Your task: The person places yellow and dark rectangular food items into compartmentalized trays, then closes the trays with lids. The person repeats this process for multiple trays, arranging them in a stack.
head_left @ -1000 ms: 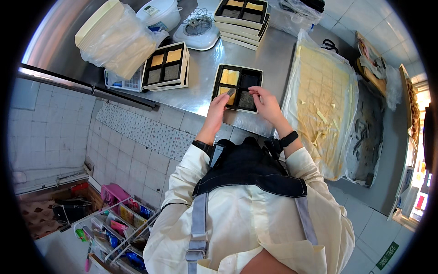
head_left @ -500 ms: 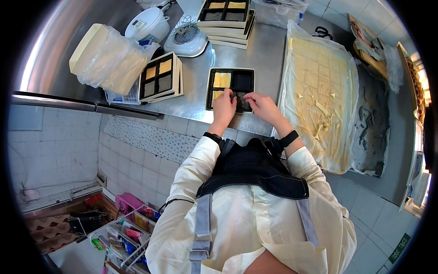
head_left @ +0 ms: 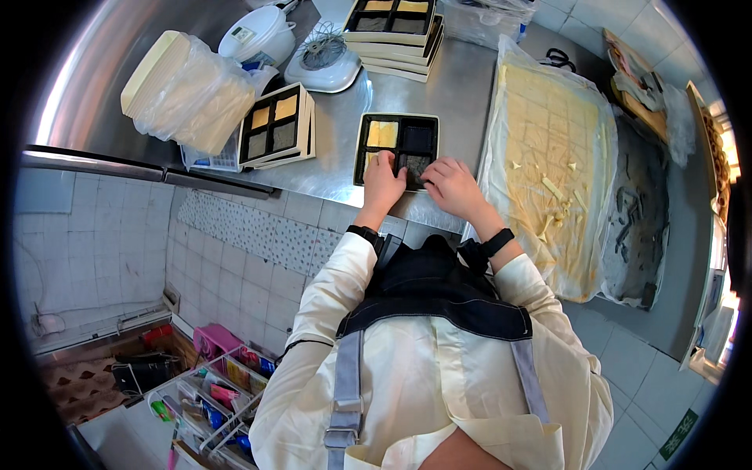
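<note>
A cream box with a black four-compartment insert lies on the steel counter before me. Its left side holds yellow cake-like squares, the lower one partly covered by my fingers. A dark grey, rough-topped square fills the lower right compartment; the upper right one looks dark. My left hand is closed over the lower left compartment, fingertips by the grey square's left edge. My right hand has its fingers curled together at that square's right edge. What either hand's fingertips hold is hidden.
Filled boxes are stacked at left and at the back. A bag of cream boxes and a white scale with a whisk stand behind. At right lie a scored yellow sheet with scraps and a dark grey tray.
My right hand has shifted slightly right and its fingers are more curled, uncovering more of the grey square. My left hand stays nearly in place. The view has shifted slightly.
</note>
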Demonstrator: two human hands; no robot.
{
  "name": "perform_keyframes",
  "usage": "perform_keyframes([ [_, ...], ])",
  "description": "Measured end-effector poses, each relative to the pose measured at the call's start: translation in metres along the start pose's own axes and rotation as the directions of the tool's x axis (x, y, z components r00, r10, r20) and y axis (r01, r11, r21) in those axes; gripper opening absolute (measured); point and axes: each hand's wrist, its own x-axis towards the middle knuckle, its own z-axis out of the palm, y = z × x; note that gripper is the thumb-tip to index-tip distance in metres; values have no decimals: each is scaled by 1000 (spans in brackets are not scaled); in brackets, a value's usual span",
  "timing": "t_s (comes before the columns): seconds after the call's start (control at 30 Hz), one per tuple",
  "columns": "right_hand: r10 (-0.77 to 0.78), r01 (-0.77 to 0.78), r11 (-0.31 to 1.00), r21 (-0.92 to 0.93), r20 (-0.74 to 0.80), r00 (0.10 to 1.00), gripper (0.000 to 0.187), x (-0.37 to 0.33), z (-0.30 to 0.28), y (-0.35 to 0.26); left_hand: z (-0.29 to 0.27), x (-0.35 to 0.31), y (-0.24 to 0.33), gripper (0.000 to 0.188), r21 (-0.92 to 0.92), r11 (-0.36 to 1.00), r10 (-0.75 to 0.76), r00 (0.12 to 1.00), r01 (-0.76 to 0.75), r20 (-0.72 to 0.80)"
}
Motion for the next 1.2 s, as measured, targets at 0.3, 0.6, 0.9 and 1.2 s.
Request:
perform_keyframes([
  [0.3, -147, 165, 936, -310, 83, 986, 18, -6, 16, 2, 1, -1, 8, 43, 155, 980, -146, 979, 123, 143],
  [0.6, -158, 155, 950, -272, 11, 987, 19, 2, 18, 2, -8, -6, 6, 35, 109, 994, 14, 998, -20, 53],
  [0.9, -78, 108, 938, -330, 100, 992, 38, 32, 30, 11, -43, -34, 0, 26, 38, 933, 350, 926, -358, 138],
  [1.2, -133, 180, 874, -451, 134, 982, 32, 39, 38, 13, -32, -37, -6, 23, 171, 894, 387, 907, -413, 168],
])
